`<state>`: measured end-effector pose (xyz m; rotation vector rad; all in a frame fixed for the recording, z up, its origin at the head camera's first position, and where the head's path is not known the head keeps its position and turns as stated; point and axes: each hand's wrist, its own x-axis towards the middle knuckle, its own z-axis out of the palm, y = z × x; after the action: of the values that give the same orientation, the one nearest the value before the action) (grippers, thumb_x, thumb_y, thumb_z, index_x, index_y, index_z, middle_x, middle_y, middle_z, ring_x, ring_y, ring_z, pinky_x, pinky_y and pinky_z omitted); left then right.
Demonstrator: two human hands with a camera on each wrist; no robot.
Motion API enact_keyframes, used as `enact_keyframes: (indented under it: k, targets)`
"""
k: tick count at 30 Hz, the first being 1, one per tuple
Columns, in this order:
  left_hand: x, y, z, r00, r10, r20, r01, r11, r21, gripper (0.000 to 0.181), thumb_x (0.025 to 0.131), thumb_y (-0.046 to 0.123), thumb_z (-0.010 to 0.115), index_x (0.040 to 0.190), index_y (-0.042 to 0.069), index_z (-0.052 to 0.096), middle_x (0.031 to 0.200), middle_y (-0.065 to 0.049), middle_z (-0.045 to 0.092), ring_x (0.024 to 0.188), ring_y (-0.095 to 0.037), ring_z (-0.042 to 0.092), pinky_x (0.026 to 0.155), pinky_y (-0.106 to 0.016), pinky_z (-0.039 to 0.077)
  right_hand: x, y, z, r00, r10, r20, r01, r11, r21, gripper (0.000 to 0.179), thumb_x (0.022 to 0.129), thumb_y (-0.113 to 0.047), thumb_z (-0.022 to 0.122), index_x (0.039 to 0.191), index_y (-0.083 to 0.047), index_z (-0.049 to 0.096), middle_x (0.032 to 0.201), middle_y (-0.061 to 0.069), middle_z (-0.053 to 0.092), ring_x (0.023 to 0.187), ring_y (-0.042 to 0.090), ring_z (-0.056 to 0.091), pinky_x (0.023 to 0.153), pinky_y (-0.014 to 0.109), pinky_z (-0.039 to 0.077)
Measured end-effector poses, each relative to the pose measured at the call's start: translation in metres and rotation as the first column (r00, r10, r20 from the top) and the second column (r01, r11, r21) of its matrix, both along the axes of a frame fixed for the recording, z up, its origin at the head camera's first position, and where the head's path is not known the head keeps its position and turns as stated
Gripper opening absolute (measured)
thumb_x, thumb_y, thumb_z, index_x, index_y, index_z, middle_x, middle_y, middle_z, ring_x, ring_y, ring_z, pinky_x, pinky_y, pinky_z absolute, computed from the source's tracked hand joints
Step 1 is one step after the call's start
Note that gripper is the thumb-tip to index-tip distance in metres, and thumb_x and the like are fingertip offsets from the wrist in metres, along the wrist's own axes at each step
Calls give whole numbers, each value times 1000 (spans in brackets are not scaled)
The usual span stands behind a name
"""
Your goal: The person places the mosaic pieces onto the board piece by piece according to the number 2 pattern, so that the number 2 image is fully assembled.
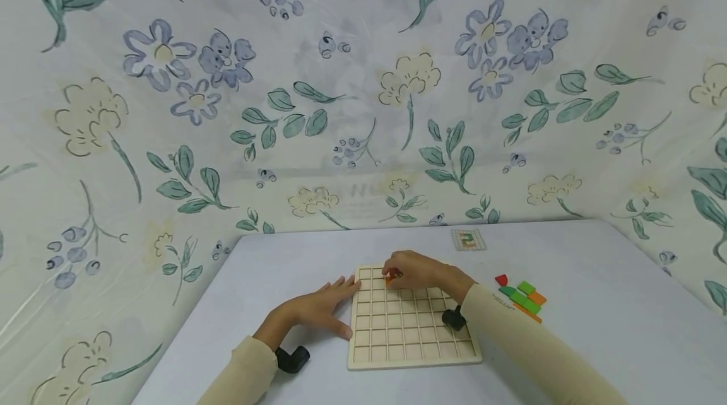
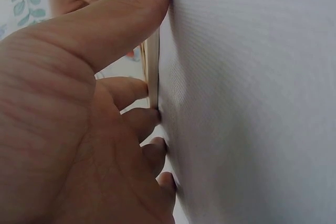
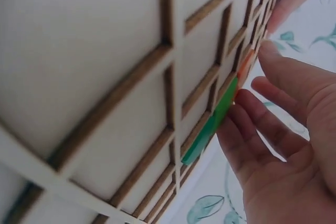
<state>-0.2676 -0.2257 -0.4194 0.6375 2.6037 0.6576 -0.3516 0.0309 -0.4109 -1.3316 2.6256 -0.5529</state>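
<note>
A pale wooden grid board (image 1: 394, 335) lies flat on the table. My left hand (image 1: 320, 309) rests at its left side with fingers spread; the thumb and index finger touch the board's edge in the left wrist view. Over the far part of the grid, my right hand (image 1: 417, 270) pinches an orange tile (image 3: 245, 67) between thumb and fingertips, down at the cells. Beside that tile, a green tile (image 3: 226, 97) and a teal piece (image 3: 198, 142) sit on the grid along the far row, mostly hidden by the right hand in the head view.
Right of the board lies a loose group of pieces: a red piece (image 1: 502, 280), a teal piece (image 1: 507, 291), several green tiles (image 1: 525, 299) and orange ones (image 1: 536, 298). A small gridded pattern card (image 1: 468, 240) lies farther back. Flowered cloth (image 1: 363, 140) hangs behind the white table (image 1: 301, 260).
</note>
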Motion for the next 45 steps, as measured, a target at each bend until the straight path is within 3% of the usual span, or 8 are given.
enact_keyframes:
  k: [12, 30, 35, 45]
  targets:
    - [-1, 1, -3, 1000, 19, -7, -19, 999, -27, 108, 78, 47, 81, 161, 14, 21, 169, -8, 9, 157, -32, 2, 127, -53, 4, 3, 29, 21, 999, 31, 14, -31, 999, -38, 26, 98, -22, 64, 116, -4, 71, 103, 3, 68, 87, 10, 56, 78, 27, 52]
    - [-3, 2, -4, 999, 34, -3, -34, 999, -7, 108, 75, 44, 83, 160, 13, 24, 169, -10, 11, 157, -33, 3, 127, -54, 5, 18, 100, 36, 998, -60, -1, 60, 997, -49, 28, 97, -24, 66, 116, -3, 70, 104, 0, 69, 92, 10, 61, 82, 26, 55]
    - [-2, 3, -5, 999, 49, 2, -49, 999, -12, 108, 75, 44, 83, 160, 14, 25, 169, -9, 12, 157, -32, 4, 127, -54, 5, 22, 114, 35, 998, -60, -12, 60, 997, -47, 27, 95, -20, 68, 115, -2, 70, 105, 3, 70, 93, 11, 63, 83, 26, 57]
    - [0, 3, -1, 999, 42, 4, -42, 999, -14, 107, 76, 44, 82, 160, 14, 24, 169, -9, 11, 157, -32, 3, 127, -53, 5, 33, 143, 31, 991, -134, -1, 133, 990, -34, 25, 92, -16, 72, 114, -4, 71, 108, 8, 70, 94, 12, 64, 84, 27, 59]
